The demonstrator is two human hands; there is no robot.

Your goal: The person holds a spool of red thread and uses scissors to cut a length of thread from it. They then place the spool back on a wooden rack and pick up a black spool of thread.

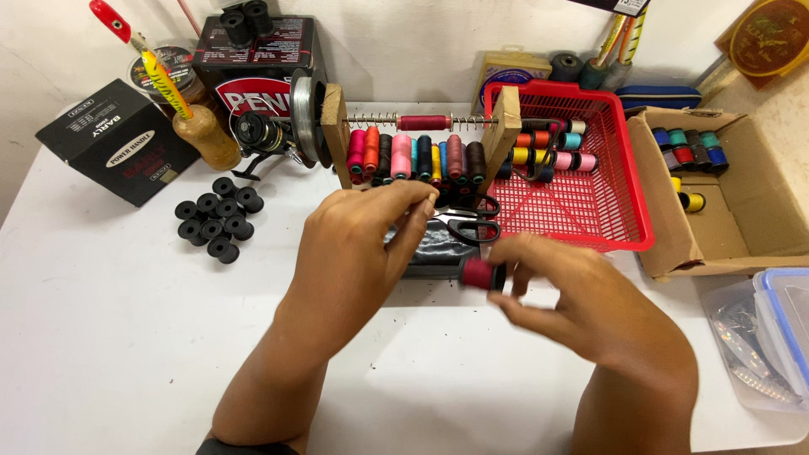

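my right hand [581, 295] pinches a small spool of dark red thread [478, 273] between thumb and fingertips, near the middle of the white table [126, 337], just in front of the scissors [468, 221]. my left hand [358, 244] is raised a little toward the far edge, thumb and forefinger pressed together as if on a thread end; the strand itself is too fine and blurred to see, so i cannot tell whether anything is actually in that pinch. judgement on technique: keep the spool gripped by its black end flanges, not the wound part, so the turns stay neat; hold the two hands apart enough to keep any line taut, and let the spool turn evenly rather than jerk. the spool looks short and cylindrical, wound full in deep red, with a black rim showing at the right end; motion blur hides finer detail. a dark flat piece [438, 248] lies under the hands, beside the scissors. toward the far edge stands a wooden rack [421, 135] with a spring-loaded rod and a row of coloured spools below it. a red basket [590, 202] with more spools sits to the right of the rack, a cardboard box [716, 202] nearer the right edge. empty black bobbins [219, 219] cluster at the left side, well apart from my hands.
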